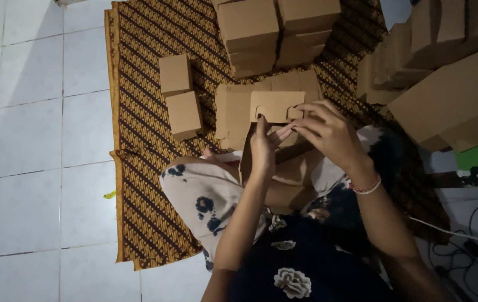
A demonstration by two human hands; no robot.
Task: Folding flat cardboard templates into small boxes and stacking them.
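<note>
Two hands are gripping a half-folded cardboard box [275, 106] mid-frame: left hand [262, 148] clamped on its lower edge, right hand [328, 131] pinching the flap; two finished boxes [180, 95] are lying upper left.

Dim, bluish indoor light, brighter on the left floor tiles [26, 140], murky shadows lower right, soft focus throughout.

Hidden and cut-off parts

The right hand [328, 131] covers the lower right of the cardboard box [275, 106], whose bottom sinks into shadow. The box stacks [278, 33] at top centre and the cartons [446, 84] at upper right run off the frame; the black cables [468, 246] at lower right blur together.
</note>
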